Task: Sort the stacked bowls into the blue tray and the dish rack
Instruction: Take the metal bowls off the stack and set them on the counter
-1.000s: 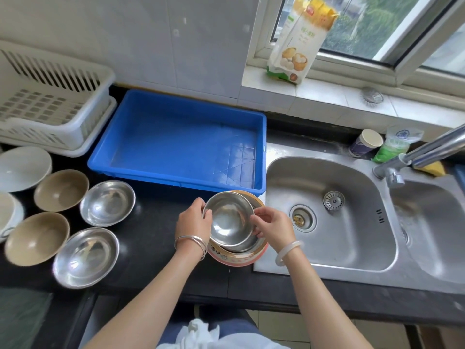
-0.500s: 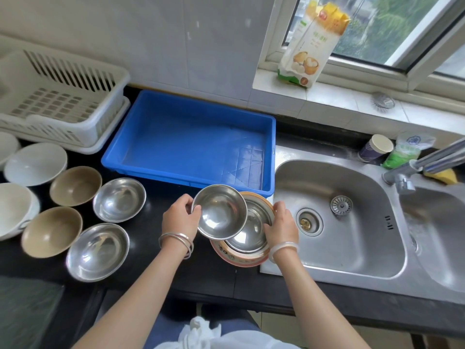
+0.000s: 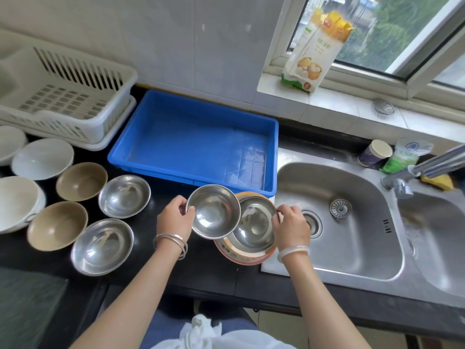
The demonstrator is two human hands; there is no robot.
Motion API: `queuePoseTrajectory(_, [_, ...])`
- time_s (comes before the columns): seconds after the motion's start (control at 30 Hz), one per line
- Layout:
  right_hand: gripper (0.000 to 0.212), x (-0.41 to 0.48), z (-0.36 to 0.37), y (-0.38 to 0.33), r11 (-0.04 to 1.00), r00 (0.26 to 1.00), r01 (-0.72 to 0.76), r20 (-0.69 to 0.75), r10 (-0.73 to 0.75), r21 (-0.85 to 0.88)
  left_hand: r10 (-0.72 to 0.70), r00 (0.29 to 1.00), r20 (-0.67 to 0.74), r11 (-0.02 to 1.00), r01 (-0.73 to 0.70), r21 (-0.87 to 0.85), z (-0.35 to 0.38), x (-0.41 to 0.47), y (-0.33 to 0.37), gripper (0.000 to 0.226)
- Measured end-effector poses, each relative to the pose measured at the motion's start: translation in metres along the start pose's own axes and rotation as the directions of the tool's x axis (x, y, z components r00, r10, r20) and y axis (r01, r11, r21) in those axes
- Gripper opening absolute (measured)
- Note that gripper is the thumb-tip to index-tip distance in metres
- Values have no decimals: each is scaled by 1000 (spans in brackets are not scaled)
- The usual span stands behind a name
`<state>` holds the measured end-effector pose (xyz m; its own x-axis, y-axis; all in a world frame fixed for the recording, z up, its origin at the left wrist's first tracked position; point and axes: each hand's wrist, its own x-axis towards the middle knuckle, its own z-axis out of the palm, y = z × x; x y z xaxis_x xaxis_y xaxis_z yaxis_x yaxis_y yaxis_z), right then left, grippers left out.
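My left hand [image 3: 175, 219] grips a steel bowl [image 3: 213, 211], the right hand [image 3: 290, 226] steadies the stack [image 3: 251, 230] (blue tray [image 3: 141, 149] and dish rack [image 3: 75, 96] hold nothing yet).

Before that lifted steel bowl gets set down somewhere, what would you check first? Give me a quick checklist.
1. Left hand has a grip on the lifted steel bowl: ok, fingers on its rim.
2. Lifted bowl free of the stack: cannot tell, it overlaps it in this view.
3. Right hand steadies the stack: ok, fingers at the rim.
4. Blue tray has room: ok, nothing in it.
5. Dish rack has room: ok, nothing seen inside.
6. Stack sits firmly: cannot tell, it straddles the sink edge.
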<state>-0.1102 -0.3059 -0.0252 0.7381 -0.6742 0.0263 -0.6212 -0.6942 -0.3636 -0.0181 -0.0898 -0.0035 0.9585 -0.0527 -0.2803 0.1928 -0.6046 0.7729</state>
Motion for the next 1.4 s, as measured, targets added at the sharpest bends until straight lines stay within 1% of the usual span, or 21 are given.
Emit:
queuePoseTrajectory(0.1, [17,8,-9,0,999,1000,-23,-11,24,47,-21,1000,-13,999,20,-35,-9,-1,-3,14])
queuePoseTrajectory(0.2, [15,17,-20,-6,986,998,-35,-43,43,161,-54,998,-34,996,52,-67,-24,-3,-11,13])
queuePoseTrajectory(0.27, [15,24,-26,-15,979,998,-43,-42,52,199,-75,996,-48,994,71,-79,-33,-6,-20,10])
queuePoseTrajectory(0.4, [15,35,-23,-42,971,999,-43,27,38,234,-144,987,-78,981,132,-146,-46,-15,-42,8])
queuePoseTrajectory(0.5, [15,37,-7,-74,967,988,7,144,-46,255,-239,963,-121,958,214,-190,-54,-28,-63,9])
queuePoseTrajectory(0.6, [15,35,15,-107,970,958,61,259,-124,237,-327,935,-135,924,286,-254,-54,-40,-83,9])
queuePoseTrajectory(0.7, [19,35,38,-130,976,919,99,357,-164,194,-397,907,-143,893,346,-288,-49,-51,-97,8])
queuePoseTrajectory(0.77, [22,35,51,-140,980,897,100,410,-163,172,-429,893,-138,876,375,-303,-44,-57,-104,5])
queuePoseTrajectory(0.87, [20,33,65,-148,989,870,88,475,-133,117,-471,873,-128,855,416,-309,-38,-62,-112,8])
queuePoseTrajectory(0.97, [17,29,74,-156,993,847,85,518,-115,81,-502,860,-94,824,443,-352,-34,-63,-116,8])
queuePoseTrajectory(1.07, [13,25,82,-160,993,825,95,554,-114,63,-522,848,-95,806,454,-379,-32,-60,-120,8])
queuePoseTrajectory(1.3, [10,28,91,-165,993,805,116,583,-112,32,-562,822,-92,768,477,-427,-29,-56,-125,7])
queuePoseTrajectory(1.4, [8,26,92,-167,995,809,81,579,-103,63,-582,809,-85,741,485,-464,-29,-53,-129,8])
